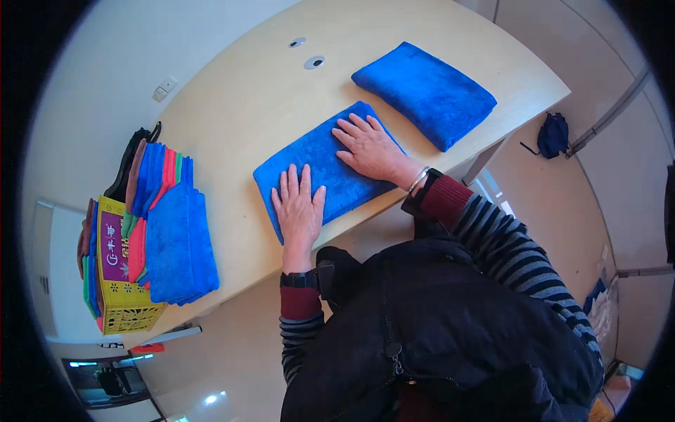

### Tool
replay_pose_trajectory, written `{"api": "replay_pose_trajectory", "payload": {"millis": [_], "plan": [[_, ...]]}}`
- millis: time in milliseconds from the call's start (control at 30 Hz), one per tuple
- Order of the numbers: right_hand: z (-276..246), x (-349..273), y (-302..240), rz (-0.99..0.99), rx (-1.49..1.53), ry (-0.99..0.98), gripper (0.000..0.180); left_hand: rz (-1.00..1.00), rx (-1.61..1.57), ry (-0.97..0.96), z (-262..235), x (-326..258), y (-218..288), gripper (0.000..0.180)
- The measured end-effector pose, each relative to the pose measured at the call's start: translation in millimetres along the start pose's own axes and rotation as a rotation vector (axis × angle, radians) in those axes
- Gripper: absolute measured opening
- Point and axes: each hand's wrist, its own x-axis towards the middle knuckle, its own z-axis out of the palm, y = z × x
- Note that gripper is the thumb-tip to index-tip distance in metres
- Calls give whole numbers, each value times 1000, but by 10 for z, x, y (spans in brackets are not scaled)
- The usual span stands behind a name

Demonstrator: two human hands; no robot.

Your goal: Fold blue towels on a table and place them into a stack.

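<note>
Both hands, left hand (299, 204) and right hand (369, 146), are lying flat and released on a folded blue towel (325, 169) at the counter's (246, 105) near edge.

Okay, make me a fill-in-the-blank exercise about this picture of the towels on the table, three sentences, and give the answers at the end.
1. Both the left hand and the right hand lie flat on a folded ____ towel.
2. A second folded towel lies on the table, ____ from the one under the hands.
3. The yellow crate at the table's edge is draped with towels of ____ colours.

Answers: blue; apart; several
</note>
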Motion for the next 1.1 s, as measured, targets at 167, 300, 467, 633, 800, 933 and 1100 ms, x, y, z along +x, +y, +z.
{"api": "replay_pose_trajectory", "payload": {"millis": [167, 300, 467, 633, 800, 933, 1100], "plan": [[-108, 0, -231, -78, 17, -14, 56, 21, -25, 28, 22, -44, 9, 63], [2, -127, -536, -181, 63, -50, 56, 38, -26, 28, 10, -202, 104, 67], [-9, -141, -343, -230, 59, -93, 55, 44, -21, 2, -91, -413, 60, 69], [-107, -158, 196, -86, -22, -53, 55, 1, -63, 19, -138, -487, -60, 68], [-225, -84, 267, -4, -194, -95, 56, -61, -88, -121, -291, -406, -106, 65], [-123, 192, -64, -90, -71, 73, 55, -17, -106, -25, -345, -43, -167, 64], [225, 343, -369, -144, 5, 37, 54, 13, -14, -51, -36, 359, -264, 62]]}}
